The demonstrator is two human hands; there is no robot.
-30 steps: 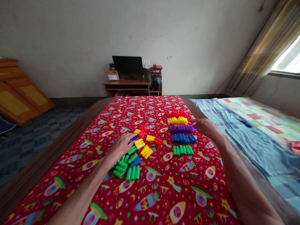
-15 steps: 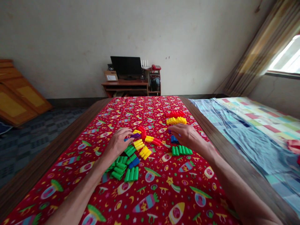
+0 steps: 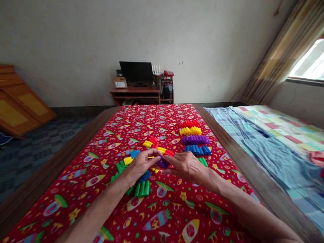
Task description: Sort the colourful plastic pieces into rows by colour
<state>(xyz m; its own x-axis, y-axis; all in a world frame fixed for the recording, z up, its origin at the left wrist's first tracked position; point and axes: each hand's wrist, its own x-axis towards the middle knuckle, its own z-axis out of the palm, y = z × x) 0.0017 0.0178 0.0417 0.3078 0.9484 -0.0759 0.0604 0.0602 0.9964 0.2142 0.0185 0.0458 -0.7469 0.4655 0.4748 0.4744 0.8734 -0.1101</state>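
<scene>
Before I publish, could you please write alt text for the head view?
A person's left hand and right hand hold a purple piece over a red patterned cloth. Loose pieces lie by the left hand, five colour-sorted rows beyond the right.

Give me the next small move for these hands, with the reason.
The right hand should probably carry the purple piece to the purple row: the piece is between this hand and the left hand, and the row matches in colour.
</scene>
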